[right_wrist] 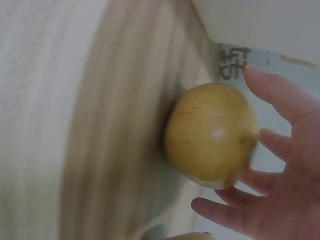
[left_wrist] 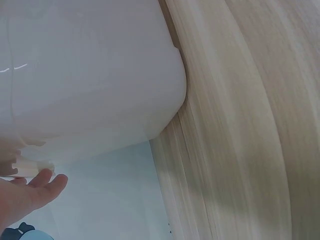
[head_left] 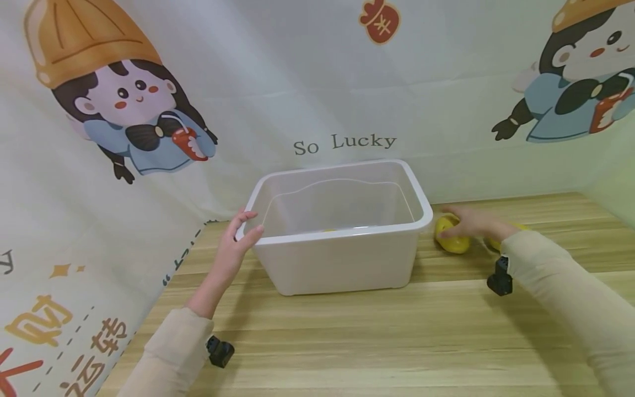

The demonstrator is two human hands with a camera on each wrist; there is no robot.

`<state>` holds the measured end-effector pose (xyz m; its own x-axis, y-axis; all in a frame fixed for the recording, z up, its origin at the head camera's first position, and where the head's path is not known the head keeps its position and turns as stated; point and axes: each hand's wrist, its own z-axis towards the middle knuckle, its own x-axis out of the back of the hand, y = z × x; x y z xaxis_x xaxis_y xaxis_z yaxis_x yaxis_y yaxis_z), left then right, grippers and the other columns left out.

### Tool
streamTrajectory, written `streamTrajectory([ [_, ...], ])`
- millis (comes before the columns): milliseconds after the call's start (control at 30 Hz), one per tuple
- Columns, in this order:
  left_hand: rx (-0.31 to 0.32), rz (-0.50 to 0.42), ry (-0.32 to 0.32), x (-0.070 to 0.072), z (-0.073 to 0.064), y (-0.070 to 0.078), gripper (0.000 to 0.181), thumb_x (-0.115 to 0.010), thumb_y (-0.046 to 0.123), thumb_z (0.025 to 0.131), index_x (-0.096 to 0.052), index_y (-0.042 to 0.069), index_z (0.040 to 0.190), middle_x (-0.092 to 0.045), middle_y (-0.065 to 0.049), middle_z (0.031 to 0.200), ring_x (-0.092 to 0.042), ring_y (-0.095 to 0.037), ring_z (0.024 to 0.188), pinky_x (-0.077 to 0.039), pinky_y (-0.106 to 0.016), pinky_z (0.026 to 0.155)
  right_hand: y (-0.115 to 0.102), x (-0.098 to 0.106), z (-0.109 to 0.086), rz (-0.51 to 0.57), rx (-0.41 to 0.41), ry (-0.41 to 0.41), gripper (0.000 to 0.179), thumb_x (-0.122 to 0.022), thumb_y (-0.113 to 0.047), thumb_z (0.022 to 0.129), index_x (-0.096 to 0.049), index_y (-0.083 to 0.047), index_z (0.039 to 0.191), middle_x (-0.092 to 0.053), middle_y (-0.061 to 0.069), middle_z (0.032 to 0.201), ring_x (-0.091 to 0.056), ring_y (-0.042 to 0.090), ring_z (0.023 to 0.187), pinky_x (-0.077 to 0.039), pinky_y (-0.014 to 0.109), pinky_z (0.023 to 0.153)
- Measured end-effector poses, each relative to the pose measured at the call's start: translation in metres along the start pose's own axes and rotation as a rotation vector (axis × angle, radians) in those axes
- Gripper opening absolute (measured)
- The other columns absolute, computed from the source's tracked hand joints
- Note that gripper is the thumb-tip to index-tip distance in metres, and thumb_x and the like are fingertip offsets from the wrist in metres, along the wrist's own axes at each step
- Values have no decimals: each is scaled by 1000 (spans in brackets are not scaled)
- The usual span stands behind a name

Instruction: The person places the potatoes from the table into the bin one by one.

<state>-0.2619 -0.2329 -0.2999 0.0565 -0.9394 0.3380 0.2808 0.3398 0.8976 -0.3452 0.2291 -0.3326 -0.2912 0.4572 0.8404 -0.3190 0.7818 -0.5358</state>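
Observation:
My left hand (head_left: pixel 234 242) holds the left front corner of a white plastic bin (head_left: pixel 337 262), thumb and a finger over its rim. In the left wrist view, other fingers extend outside the bin wall (left_wrist: pixel 95 85). To the right of the bin, my right hand (head_left: pixel 473 221) reaches over a round yellow fruit (head_left: pixel 453 242). The right wrist view shows this fruit (right_wrist: pixel 210 135), flecked with brown, beside the spread fingers of my right hand (right_wrist: pixel 280 160). Another yellow fruit (head_left: pixel 492 243) is partly hidden behind that hand.
The bin stands on a wood-grain table (head_left: pixel 337 342), close to a printed cloth backdrop (head_left: pixel 297 71). A bit of yellow (head_left: pixel 329 230) shows inside the bin, mostly hidden by its front wall. Small black devices (head_left: pixel 500 278) are at both wrists.

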Motion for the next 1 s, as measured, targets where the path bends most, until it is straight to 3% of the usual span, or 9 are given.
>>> streamTrajectory([
  [200, -2, 3, -5, 0, 1, -2, 47, -51, 21, 90, -38, -1, 130, -5, -11, 154, -6, -33, 139, -17, -50, 110, 10, -13, 2, -72, 60, 100, 76, -69, -29, 77, -33, 13, 130, -44, 36, 122, -44, 46, 109, -37, 58, 90],
  [433, 8, 10, -5, 1, 1, -4, 49, -51, 23, 89, -38, 1, 131, -5, -8, 154, -5, -32, 140, -16, -50, 110, 14, -24, 4, 17, 14, 128, 86, -72, -30, 75, -26, 13, 134, -37, 39, 127, -38, 50, 113, -33, 61, 92],
  [667, 9, 21, -7, 1, 1, -4, 49, -51, 24, 90, -38, 1, 131, -5, -8, 154, -5, -32, 140, -17, -51, 110, 13, -27, 4, 13, 17, 169, 83, -71, -27, 73, -29, 11, 133, -39, 39, 126, -40, 49, 113, -34, 60, 92],
  [1000, 3, 21, 0, 0, 0, 0, 47, -50, 22, 90, -38, 0, 130, -6, -8, 154, -7, -33, 139, -17, -50, 110, 15, -22, 2, 45, 20, 156, 84, -72, -25, 72, -28, 12, 134, -44, 36, 122, -46, 42, 106, -37, 55, 90],
])
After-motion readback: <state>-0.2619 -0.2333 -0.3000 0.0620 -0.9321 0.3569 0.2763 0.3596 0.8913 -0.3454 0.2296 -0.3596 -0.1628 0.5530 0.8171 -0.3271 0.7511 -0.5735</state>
